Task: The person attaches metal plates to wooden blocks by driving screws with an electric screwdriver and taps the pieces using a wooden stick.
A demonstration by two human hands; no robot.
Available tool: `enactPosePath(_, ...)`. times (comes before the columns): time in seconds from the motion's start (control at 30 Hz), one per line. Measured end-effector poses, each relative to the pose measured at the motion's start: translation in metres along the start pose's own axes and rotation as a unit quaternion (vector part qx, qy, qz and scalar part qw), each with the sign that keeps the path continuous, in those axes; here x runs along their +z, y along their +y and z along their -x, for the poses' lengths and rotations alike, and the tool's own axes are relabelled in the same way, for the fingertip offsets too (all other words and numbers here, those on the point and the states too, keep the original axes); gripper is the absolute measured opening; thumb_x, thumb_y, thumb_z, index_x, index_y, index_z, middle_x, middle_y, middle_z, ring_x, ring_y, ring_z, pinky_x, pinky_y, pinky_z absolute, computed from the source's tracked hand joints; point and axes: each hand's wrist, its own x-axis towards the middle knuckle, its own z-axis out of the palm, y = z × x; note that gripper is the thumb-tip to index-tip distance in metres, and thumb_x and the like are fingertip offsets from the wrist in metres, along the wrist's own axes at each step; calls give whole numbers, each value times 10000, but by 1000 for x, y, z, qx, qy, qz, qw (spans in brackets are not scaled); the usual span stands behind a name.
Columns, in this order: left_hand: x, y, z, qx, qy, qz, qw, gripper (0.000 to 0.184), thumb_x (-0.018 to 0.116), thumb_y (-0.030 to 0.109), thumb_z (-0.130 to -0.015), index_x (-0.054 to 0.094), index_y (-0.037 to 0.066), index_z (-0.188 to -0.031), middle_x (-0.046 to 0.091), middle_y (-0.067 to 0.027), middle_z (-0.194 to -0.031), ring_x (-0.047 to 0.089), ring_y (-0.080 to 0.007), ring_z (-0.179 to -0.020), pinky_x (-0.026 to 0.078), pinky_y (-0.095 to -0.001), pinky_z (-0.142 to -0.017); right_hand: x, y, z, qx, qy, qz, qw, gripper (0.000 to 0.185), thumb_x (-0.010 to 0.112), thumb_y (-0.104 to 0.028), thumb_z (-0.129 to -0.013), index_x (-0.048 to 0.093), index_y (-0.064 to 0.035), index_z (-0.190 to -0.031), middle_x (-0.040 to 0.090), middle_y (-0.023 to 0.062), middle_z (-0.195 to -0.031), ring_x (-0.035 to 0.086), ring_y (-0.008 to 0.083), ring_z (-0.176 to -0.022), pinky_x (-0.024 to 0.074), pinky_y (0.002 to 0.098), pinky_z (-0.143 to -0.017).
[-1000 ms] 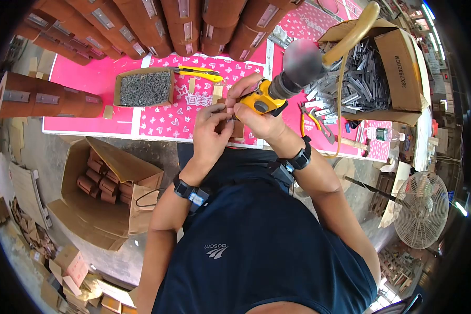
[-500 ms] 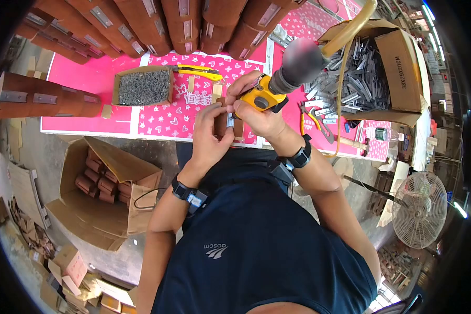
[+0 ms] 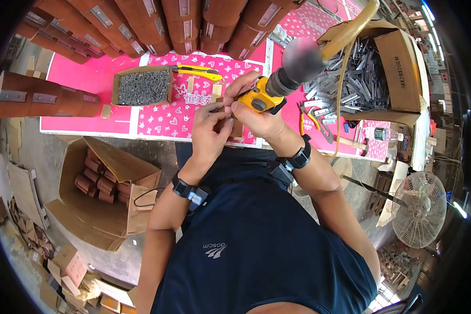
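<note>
Left hand [image 3: 210, 137] in tighter pinch over pink tabletop [image 3: 91, 78] (fan [image 3: 419, 209] rightward)

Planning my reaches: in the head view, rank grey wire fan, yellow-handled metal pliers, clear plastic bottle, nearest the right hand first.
1. Yellow-handled metal pliers, right of the right hand.
2. Clear plastic bottle, farther right.
3. Grey wire fan, off the bench.
</note>
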Motion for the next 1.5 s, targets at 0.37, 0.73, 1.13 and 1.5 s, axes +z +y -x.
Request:
enactPosePath(0.37,-2,6,0,44,1,-9,999,344,777,64,-755,689,36,-1086,639,-131,-1249,600,-334,-1160,508,-428,-978,-3,6,-1,5,-26,14,1000,257,594,60,-858,537,-16,-1096,629,107,-963,641,152,-855,560,317,-776)
enactPosePath(0.73,12,-14,14,92,-6,2,996,903,892,162,-691,409,-4,-1436,502,-236,-1404,511,-409,-1283,456,-472,-1062,2,10,2,0,-12,24,1000,249,589,77,-870,534,-24,-1092,629,89,-955,647,147,-854,563,317,-780)
enactPosePath(1.13,21,-33,21,41,-53,41,997,1149,937,286,-697,250,-63,-1549,355,-322,-1549,410,-454,-1425,401,-475,-1147,7,4,0,0,0,54,999,217,596,72,-873,540,-19,-1062,646,84,-900,653,148,-808,553,315,-751)
enactPosePath(1.5,19,-30,20,43,-53,40,997,1113,917,279,-720,253,-38,-1555,345,-318,-1546,421,-460,-1403,417,-481,-1131,12,4,-5,25,23,57,998,228,614,86,-864,551,-18,-1057,642,78,-915,659,146,-798,564,310,-740)
